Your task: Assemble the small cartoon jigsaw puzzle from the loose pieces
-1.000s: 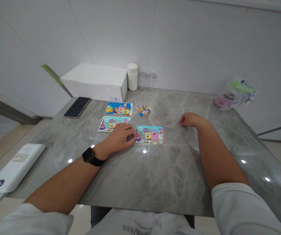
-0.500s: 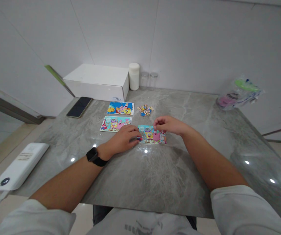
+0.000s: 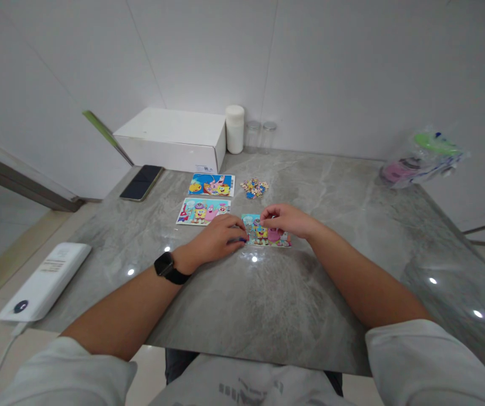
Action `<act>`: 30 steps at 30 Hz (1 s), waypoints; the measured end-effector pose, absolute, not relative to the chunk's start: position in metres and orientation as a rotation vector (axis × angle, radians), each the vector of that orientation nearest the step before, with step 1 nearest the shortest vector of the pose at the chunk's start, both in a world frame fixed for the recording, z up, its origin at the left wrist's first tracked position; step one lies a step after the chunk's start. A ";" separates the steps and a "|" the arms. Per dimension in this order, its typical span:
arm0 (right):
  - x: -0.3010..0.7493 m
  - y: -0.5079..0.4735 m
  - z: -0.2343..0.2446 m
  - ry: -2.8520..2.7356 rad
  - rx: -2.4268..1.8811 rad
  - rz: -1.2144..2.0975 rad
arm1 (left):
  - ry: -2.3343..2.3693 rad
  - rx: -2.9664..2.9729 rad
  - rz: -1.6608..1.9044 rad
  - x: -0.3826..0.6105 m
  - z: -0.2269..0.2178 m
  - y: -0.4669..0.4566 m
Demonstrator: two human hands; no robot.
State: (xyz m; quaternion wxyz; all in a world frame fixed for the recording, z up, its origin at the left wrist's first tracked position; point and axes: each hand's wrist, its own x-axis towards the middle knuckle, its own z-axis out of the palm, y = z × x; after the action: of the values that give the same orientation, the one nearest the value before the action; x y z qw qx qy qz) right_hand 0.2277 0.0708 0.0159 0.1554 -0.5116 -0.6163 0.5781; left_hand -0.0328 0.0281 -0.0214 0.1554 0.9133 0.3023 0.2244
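A small cartoon jigsaw puzzle lies flat on the grey marble table. My left hand, with a black watch on the wrist, rests at the puzzle's left edge, fingers curled down onto it. My right hand lies over the puzzle's upper right part, fingers pinched together near its middle; what they pinch is too small to make out. Two more cartoon picture cards lie behind my left hand. A small heap of loose puzzle pieces sits further back.
A white box, a white canister and two clear jars stand at the back wall. A black phone lies left of the cards. A white power bank sits at the left edge, a plastic bag at the right.
My right hand has come in from the right side of the table onto the puzzle and pinched its fingers there. My left hand has stayed at the puzzle's left edge.
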 end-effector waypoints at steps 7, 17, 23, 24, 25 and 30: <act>0.213 0.064 0.002 -1.944 -1.557 1.517 | 0.823 2.651 0.617 -0.033 -0.020 0.027; 0.205 0.062 -0.011 -2.254 -1.620 1.126 | 0.823 2.672 0.581 -0.033 -0.019 0.026; 0.202 0.061 -0.011 -2.325 -1.607 0.980 | 0.832 2.672 0.552 -0.033 -0.019 0.026; 0.202 0.061 -0.010 -2.324 -1.614 0.975 | 0.833 2.672 0.550 -0.033 -0.019 0.026; 0.201 0.061 -0.009 -2.324 -1.619 0.969 | 0.833 2.672 0.549 -0.033 -0.019 0.026; 0.200 0.059 -0.007 -2.337 -1.635 0.931 | 0.818 2.681 0.543 -0.033 -0.018 0.025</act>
State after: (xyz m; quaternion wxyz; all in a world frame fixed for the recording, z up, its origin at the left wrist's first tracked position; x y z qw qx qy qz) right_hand 0.1997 0.0589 -0.0070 0.0706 -0.5436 -0.7769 0.3096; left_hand -0.0328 0.0253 -0.0181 0.1429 0.9294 0.2836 0.1882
